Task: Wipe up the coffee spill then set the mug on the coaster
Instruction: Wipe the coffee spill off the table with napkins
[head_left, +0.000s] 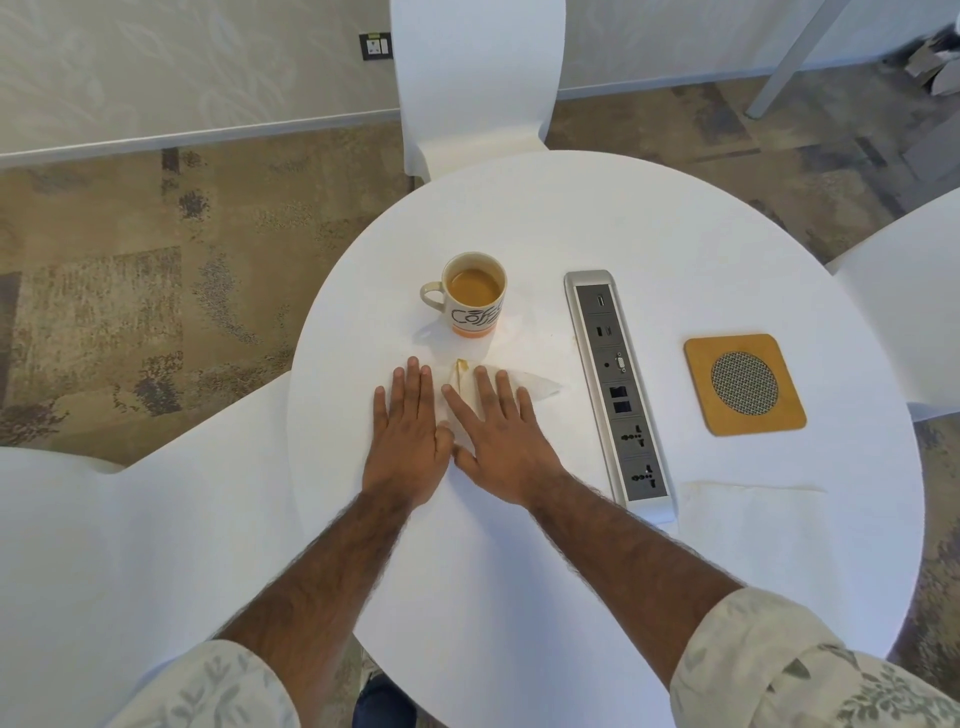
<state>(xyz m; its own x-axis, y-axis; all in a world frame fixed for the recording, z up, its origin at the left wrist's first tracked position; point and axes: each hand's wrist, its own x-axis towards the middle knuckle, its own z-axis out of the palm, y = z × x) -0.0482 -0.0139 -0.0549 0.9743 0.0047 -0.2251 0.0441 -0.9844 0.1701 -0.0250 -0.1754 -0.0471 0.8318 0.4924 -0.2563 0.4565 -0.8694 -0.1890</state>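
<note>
Two flat, open hands, left (408, 431) and right (501, 441), press a stained white paper napkin (540, 387), gripping nothing; wide strokes risk toppling the full cream ceramic mug (475, 296).

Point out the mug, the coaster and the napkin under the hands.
mug (475, 317): head view, on its printed side wall.
coaster (701, 384): head view, on its wooden border.
napkin (540, 387): head view, on its uncovered right tip.

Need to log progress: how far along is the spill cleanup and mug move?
Done: nothing finished for certain. In hand: left hand and right hand press flat on a coffee-stained napkin before the mug; faint stains remain beside it. Left: the mug, still full, isn't on the coaster beyond the power strip.
</note>
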